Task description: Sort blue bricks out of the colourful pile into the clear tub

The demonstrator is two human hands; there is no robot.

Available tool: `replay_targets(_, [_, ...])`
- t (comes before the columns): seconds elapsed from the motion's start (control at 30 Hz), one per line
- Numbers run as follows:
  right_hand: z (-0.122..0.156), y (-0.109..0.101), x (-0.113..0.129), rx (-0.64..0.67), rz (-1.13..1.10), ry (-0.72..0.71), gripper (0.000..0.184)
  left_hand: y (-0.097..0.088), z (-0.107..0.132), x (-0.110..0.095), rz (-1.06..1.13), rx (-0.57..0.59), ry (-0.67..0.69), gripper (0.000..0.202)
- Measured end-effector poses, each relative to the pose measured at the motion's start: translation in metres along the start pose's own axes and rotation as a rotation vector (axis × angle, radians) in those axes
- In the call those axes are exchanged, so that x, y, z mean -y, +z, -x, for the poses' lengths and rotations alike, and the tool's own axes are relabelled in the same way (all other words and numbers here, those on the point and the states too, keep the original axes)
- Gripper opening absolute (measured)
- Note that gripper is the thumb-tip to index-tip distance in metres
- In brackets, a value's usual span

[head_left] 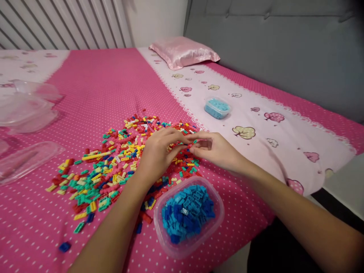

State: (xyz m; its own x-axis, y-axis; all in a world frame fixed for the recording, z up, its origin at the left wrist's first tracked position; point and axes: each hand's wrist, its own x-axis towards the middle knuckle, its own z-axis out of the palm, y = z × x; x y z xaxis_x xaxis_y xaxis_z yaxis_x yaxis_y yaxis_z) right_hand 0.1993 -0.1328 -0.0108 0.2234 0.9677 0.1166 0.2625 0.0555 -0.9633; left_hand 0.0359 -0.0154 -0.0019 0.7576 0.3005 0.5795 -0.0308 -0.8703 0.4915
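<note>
My left hand point(162, 151) and my right hand point(214, 151) meet at the fingertips above a spread-out pile of small plastic building bricks point(113, 170). Thumb and fingers of each hand curl toward each other in a pinch. Specks of red show around the tips, but whether a brick is held there or lies in the pile behind cannot be made out. The bricks are red, yellow, green, blue, pink and cream. Just below my hands stands a clear plastic tub point(218, 223) filled with blue bricks point(187, 212).
Farther back on the bed is a second clear tub point(217, 108) of light-blue bricks. Clear empty containers point(25, 110) and a flat lid point(28, 161) lie at the left. A pink pillow point(184, 52) rests near the grey headboard point(273, 49). One blue brick point(65, 247) lies apart, front left.
</note>
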Motion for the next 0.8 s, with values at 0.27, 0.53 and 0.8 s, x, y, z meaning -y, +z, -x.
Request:
replay_targets(0.27, [0.011, 0.002, 0.004, -0.072, -0.154, -0.012, 0.053, 0.001, 0.0, -0.008, 0.296, 0.127, -0.233, 0.02])
replay_targets(0.53, [0.011, 0.003, 0.0, -0.052, -0.117, -0.022, 0.039, 0.002, 0.0, -0.006, 0.281, 0.133, -0.239, 0.014])
replay_targets(0.8, [0.015, 0.005, 0.002, -0.067, -0.14, -0.005, 0.041, 0.005, 0.002, -0.006, 0.28, 0.122, -0.277, 0.008])
